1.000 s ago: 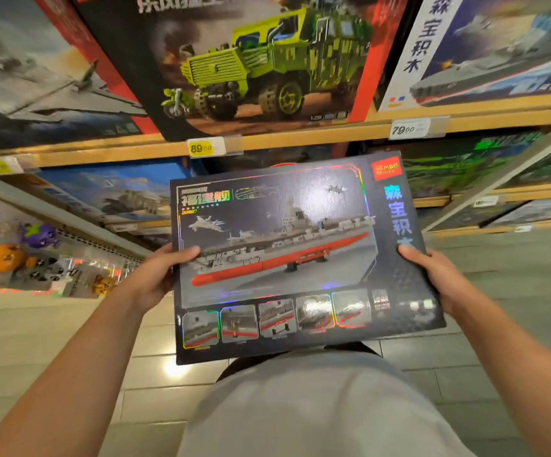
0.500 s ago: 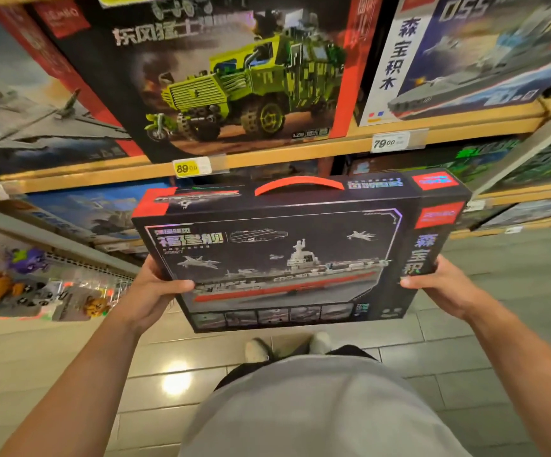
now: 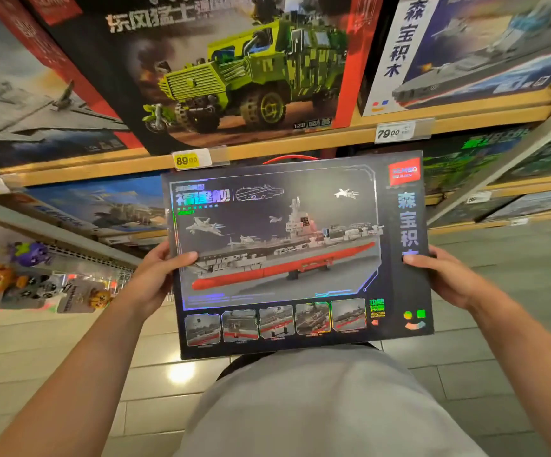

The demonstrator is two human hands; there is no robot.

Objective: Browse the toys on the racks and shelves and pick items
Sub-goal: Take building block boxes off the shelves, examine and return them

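Observation:
A large dark box with a picture of a grey and red aircraft carrier (image 3: 297,252) faces me, held in front of my chest below the shelf. My left hand (image 3: 155,278) grips its left edge, thumb on the front. My right hand (image 3: 445,278) grips the right edge the same way. A red carry handle shows at the box's top edge.
The wooden shelf (image 3: 267,143) above carries a green armoured-truck box (image 3: 234,70), a grey plane box (image 3: 30,103) at left and a blue warship box (image 3: 471,51) at right. Price tags read 89.00 (image 3: 186,159) and 79.00 (image 3: 391,132). Small packaged figures (image 3: 30,278) hang at left. Tiled floor lies below.
The box tipped forward so its top face and handle showed, then tilted back up with its front facing me. Both hands kept their grip on its sides.

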